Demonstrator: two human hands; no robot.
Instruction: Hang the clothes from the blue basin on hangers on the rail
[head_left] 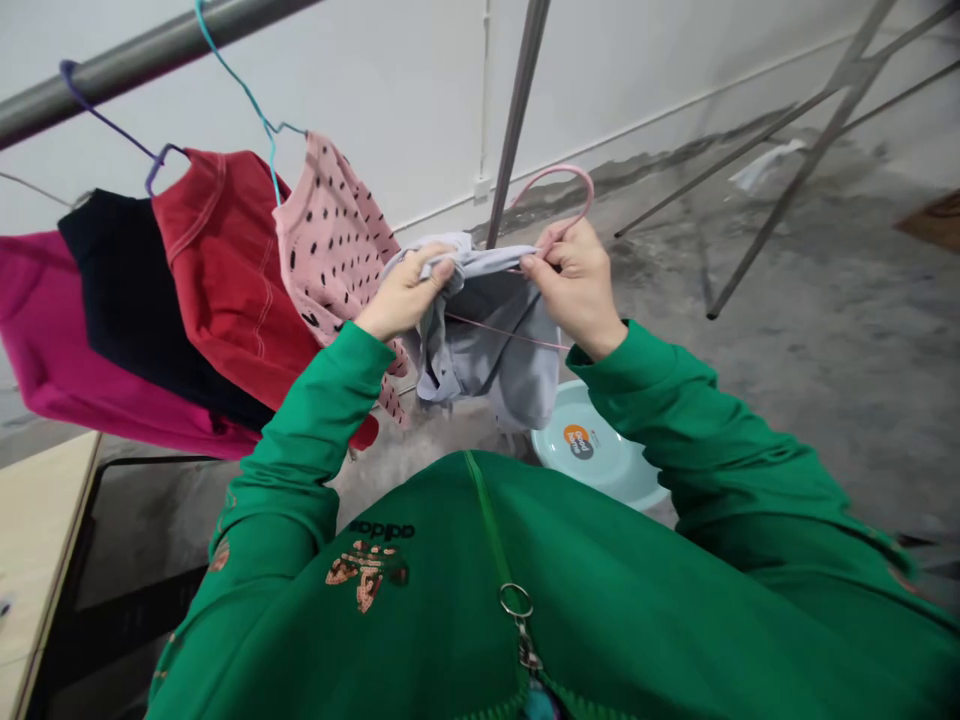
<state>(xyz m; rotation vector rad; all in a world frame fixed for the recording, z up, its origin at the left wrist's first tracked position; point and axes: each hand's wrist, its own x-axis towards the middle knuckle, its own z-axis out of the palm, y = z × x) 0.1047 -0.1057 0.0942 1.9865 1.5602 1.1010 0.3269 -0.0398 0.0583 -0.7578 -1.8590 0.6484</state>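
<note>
A light grey garment [502, 340] hangs between my two hands, bunched at its upper edge. My left hand [412, 285] grips a gathered fold of its cloth. With fingers pinched, my right hand [576, 275] holds the garment's edge together with a pink hanger [577, 175]. The hanger's hook curves up above my right hand, and its thin lower bar crosses in front of the grey cloth. Just left of my left hand hangs a pink top with black spots [334, 230] on a turquoise hanger [251, 95].
A metal rail [142, 70] at upper left carries red [225, 250], black [135, 290] and magenta [75, 350] garments. A pale blue basin [600, 450] sits on the floor below. Metal legs [802, 150] stand at right, a wooden tabletop [45, 530] at lower left.
</note>
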